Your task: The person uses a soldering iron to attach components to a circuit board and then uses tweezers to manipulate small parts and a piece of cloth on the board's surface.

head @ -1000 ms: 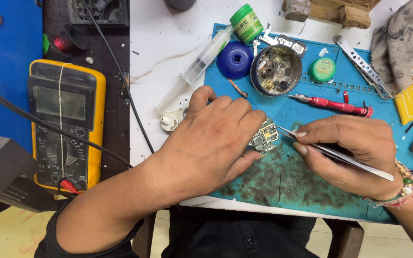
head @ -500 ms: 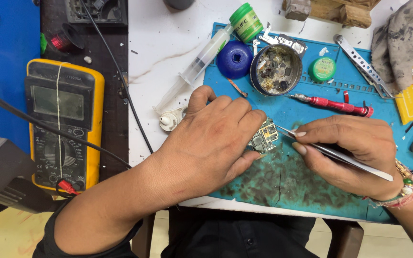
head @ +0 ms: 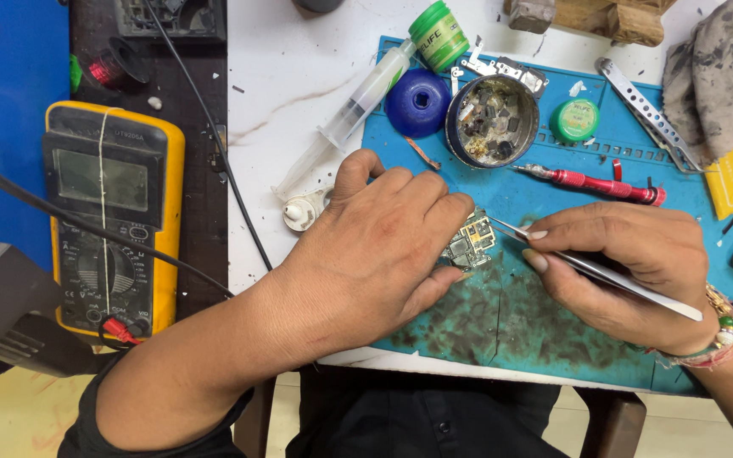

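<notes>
The small circuit board [head: 468, 243] lies flat on the blue work mat [head: 553, 297], between both hands. It appears light, rigid and fragile; hold it by the edges, clear of components. The left hand [head: 375, 246] pins it under the fingertips. The right hand [head: 629, 263] pinches metal tweezers [head: 587, 267], tips touching the board. A red screwdriver [head: 600, 184] lies nearby.

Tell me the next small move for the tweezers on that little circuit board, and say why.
Probably ease the tweezers tips down onto one part of the circuit board. The right hand has them aimed at the board's right edge, and the left hand pins the board to the blue mat, so it looks steadied for a pick.
</notes>
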